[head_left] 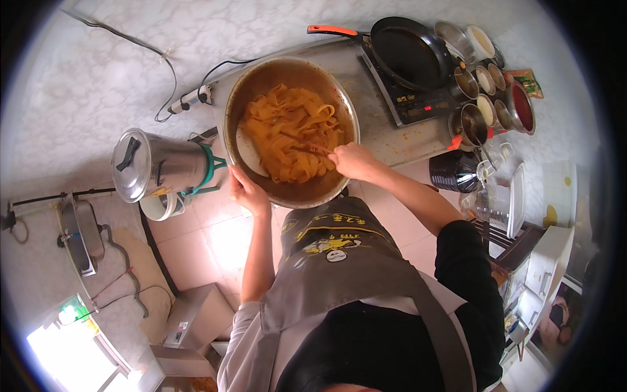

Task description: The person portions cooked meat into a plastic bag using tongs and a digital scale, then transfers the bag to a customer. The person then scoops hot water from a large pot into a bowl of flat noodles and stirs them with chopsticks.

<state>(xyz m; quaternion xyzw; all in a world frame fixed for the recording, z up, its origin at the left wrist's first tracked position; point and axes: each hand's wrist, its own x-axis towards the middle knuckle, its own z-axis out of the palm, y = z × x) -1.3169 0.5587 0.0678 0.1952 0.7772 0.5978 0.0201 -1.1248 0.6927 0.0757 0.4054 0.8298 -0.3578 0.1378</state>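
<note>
A large stainless steel bowl point(356, 128) stands at the counter's front edge, holding wide, flat noodles point(289, 122) coated in orange-brown sauce. My left hand point(249, 192) grips the bowl's near-left side, with the fingers partly hidden beyond the wall. Over the near-right rim, my right hand point(353, 161) is closed around brown chopsticks point(309, 147). Their tips are in among the noodles. A patch of pale bowl bottom shows left of the noodles.
Right of the bowl, a black frying pan point(411, 54) sits on an induction cooker point(421, 109). Several seasoning bowls point(486, 81) and a dark-filled plastic jug point(453, 170) stand farther right. A lidded steel pot point(166, 164) rests on a green stool point(214, 165) at left. A power strip point(190, 100) lies behind.
</note>
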